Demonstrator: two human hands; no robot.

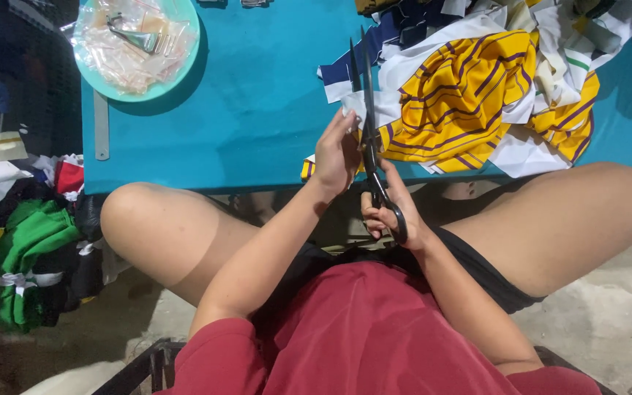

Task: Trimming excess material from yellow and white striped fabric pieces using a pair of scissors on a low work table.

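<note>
Fabric [469, 95], a heap of yellow pieces with purple stripes mixed with white and navy pieces, lies on the teal worktop [257, 110] toward its far right corner and spreads down to the near edge, where a yellow corner hangs just over it. The worktop itself reaches from the left edge, near a pile of clothes on the floor [27, 249], to the right side of the view.

A round pale green plate [137, 47] sits at the far left corner of the worktop, filled with clear plastic bits and a metal clip. Just below it, along the left edge, lies a thin grey ruler [101, 126], parallel to that edge.

The scissors [369, 110], long and black, stand at the near edge of the worktop with the blades pointing away from the person, slightly parted, against the left side of the heap. The right hand [393, 212] has its grip closed through the scissor handles, below the near edge and above the lap. The left hand [336, 155] pinches a small white piece of fabric [351, 111] right beside the blades, its grip closed on that piece.
</note>
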